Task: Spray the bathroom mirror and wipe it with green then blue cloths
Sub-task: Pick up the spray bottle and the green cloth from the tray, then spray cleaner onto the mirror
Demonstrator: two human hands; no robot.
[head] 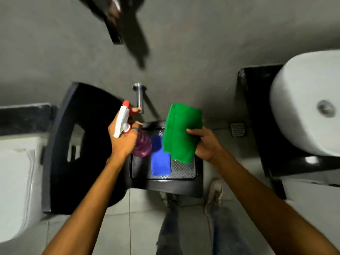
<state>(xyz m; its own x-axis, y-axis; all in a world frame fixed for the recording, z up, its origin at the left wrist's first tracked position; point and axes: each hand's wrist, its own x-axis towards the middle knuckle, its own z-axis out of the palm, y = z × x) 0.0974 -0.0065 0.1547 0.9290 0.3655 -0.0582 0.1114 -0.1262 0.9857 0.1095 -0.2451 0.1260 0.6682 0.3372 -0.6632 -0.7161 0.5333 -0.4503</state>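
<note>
Fingers of the left hand [123, 142] wrap the neck of a spray bottle [127, 126], 1 fingertip near its red trigger. Right hand [206, 144] pinches a folded green cloth [181, 133], thumb on top, cloth hanging left of the palm. Below both sets of fingers, a blue cloth [160, 162] lies flat on a metal tray [185, 170].
</note>
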